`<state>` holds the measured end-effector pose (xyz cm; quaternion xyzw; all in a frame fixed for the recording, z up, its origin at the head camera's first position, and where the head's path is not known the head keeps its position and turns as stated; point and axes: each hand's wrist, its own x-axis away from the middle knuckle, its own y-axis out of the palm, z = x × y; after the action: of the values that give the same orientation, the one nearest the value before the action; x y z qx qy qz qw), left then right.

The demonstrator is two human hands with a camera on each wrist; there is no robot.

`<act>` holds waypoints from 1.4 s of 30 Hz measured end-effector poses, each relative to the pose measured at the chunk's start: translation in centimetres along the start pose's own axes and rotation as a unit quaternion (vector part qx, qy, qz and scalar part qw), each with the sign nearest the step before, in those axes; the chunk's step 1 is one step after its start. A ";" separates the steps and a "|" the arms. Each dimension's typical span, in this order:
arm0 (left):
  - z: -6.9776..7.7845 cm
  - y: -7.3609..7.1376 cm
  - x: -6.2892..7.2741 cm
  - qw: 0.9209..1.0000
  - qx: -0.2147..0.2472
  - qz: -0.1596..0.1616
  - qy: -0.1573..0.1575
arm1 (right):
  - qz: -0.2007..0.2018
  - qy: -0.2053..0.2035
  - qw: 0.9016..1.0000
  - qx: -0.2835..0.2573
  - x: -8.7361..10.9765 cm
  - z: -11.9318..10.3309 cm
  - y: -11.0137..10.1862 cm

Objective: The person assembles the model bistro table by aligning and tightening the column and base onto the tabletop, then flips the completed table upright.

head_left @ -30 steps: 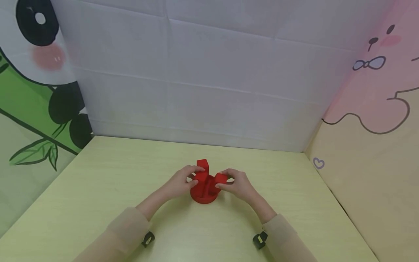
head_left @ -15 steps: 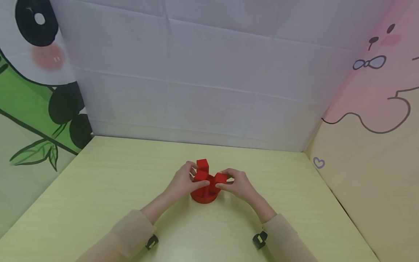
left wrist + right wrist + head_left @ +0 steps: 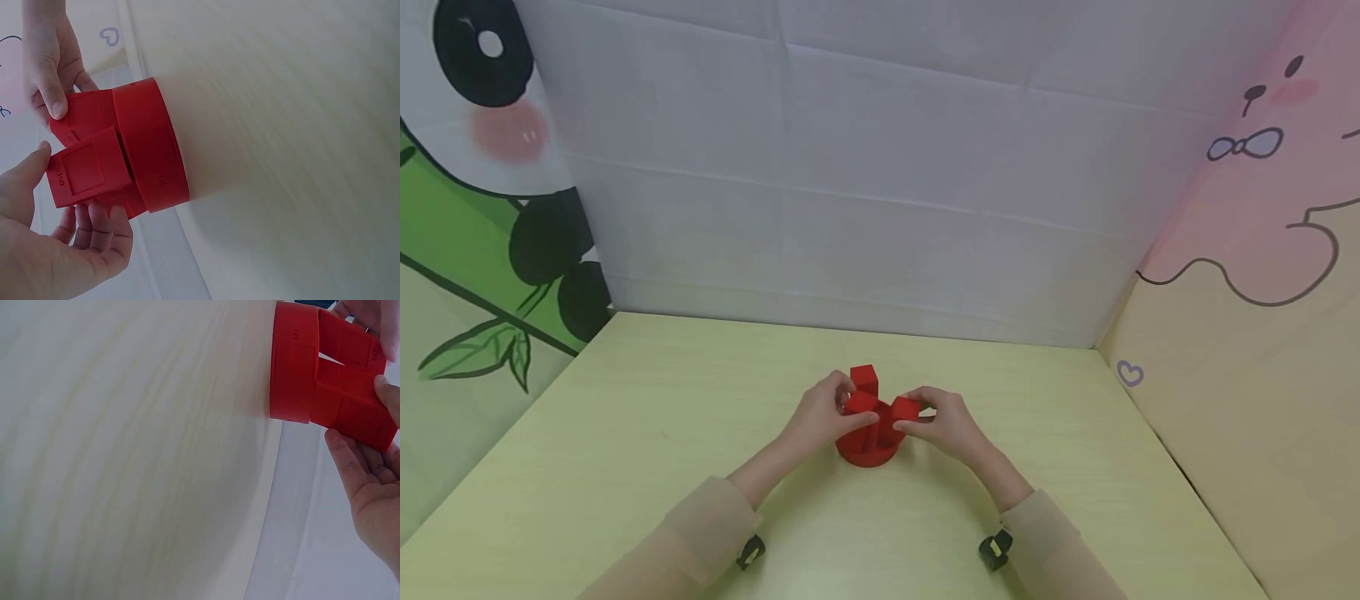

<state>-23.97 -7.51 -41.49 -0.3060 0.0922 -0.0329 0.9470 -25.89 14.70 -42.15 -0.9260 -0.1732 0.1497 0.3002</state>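
A round red base (image 3: 867, 458) stands on the table with three red blocks upright in it. My left hand (image 3: 811, 421) holds the front left block (image 3: 861, 403), thumb on one side and fingers on the other; the left wrist view shows that block (image 3: 87, 167) marked with small raised figures. On the right block (image 3: 906, 408) my right hand (image 3: 949, 422) keeps a pinch between thumb and fingers. Nearest the back wall, the third block (image 3: 864, 378) rises behind the left fingers, with no hand gripping it. The blocks' lower ends are hidden inside the base.
The pale wooden table (image 3: 715, 375) runs back to a white cloth wall (image 3: 880, 208). Printed cloth panels close off both sides. Small black bands (image 3: 996, 550) hang below both sleeves.
My left hand has shifted its hold: the thumb has moved right across the front of the left block, and the forearm has come slightly right. The right hand stays where it was.
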 end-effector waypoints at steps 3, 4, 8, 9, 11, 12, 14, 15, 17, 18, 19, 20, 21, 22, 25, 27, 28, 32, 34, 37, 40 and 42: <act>-0.1 -0.1 0.1 1.000 0.000 -0.014 0.011 | 0.000 -0.001 1.000 -0.002 0.0 0.0 0.0; -0.2 -0.2 0.1 1.000 0.001 -0.019 0.017 | 0.000 0.000 1.000 -0.003 0.0 0.1 0.0; -0.4 -0.6 0.2 0.998 0.004 -0.043 0.047 | 0.001 0.000 1.000 -0.009 0.0 0.2 0.1; -0.5 -0.7 0.3 0.997 0.004 -0.050 0.056 | 0.002 0.000 1.000 -0.010 0.0 0.3 0.1; -0.6 -1.0 0.4 0.995 0.001 -0.065 0.074 | 0.003 -0.001 1.000 -0.011 0.0 0.3 0.1; -0.6 -1.2 0.4 0.994 0.000 -0.074 0.082 | 0.004 -0.003 1.000 -0.011 -0.1 0.3 0.1; -0.7 -1.5 0.5 0.991 -0.005 -0.089 0.098 | 0.004 -0.004 1.000 -0.010 -0.1 0.4 0.1; -0.7 -1.6 0.6 0.990 -0.010 -0.095 0.106 | 0.004 -0.005 1.000 -0.008 -0.1 0.4 0.2; -0.9 -1.8 0.6 0.987 -0.015 -0.107 0.123 | 0.004 -0.007 1.000 -0.005 -0.1 0.4 0.2; -0.9 -1.9 0.7 0.985 -0.017 -0.113 0.131 | 0.004 -0.007 1.000 -0.004 0.0 0.4 0.2; -1.0 -2.0 0.7 0.983 -0.019 -0.119 0.140 | 0.004 -0.007 1.000 -0.003 0.0 0.4 0.2; -1.0 -2.1 0.7 0.980 -0.022 -0.127 0.151 | 0.004 -0.007 1.000 -0.004 0.0 0.4 0.2; -1.1 -2.1 0.7 0.978 -0.023 -0.134 0.159 | 0.005 -0.006 1.000 -0.004 0.0 0.3 0.2; -1.1 -2.2 0.7 0.976 -0.024 -0.143 0.165 | 0.005 -0.006 1.000 -0.005 0.0 0.3 0.2; -1.1 -2.2 0.7 0.970 -0.025 -0.163 0.179 | 0.004 -0.004 1.000 -0.009 0.0 0.3 0.2; -1.1 -2.2 0.7 0.969 -0.023 -0.168 0.179 | 0.003 -0.005 1.000 -0.010 0.0 0.2 0.2; -1.1 -2.3 0.8 0.970 -0.020 -0.167 0.176 | 0.003 -0.005 1.000 -0.011 0.0 0.2 0.2; -0.9 -2.2 1.0 0.978 -0.007 -0.143 0.155 | 0.003 -0.005 1.000 -0.006 0.0 0.1 0.2; -0.6 -2.0 1.1 0.984 0.000 -0.121 0.131 | 0.003 -0.005 1.000 -0.005 0.0 0.1 0.2; 0.0 -1.5 1.3 0.993 0.004 -0.082 0.088 | 0.002 0.000 1.000 -0.008 0.0 0.0 0.2; 0.6 -1.0 1.4 0.997 0.007 -0.054 0.053 | 0.000 0.005 1.000 -0.012 0.1 -0.1 0.2; 0.9 -0.7 1.5 0.998 0.005 -0.042 0.040 | -0.002 0.007 1.000 -0.013 0.1 -0.2 0.2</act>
<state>-22.38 -7.75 -40.61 -0.3030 0.1165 -0.0856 0.9420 -25.71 14.48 -42.16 -0.9306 -0.1746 0.1407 0.2893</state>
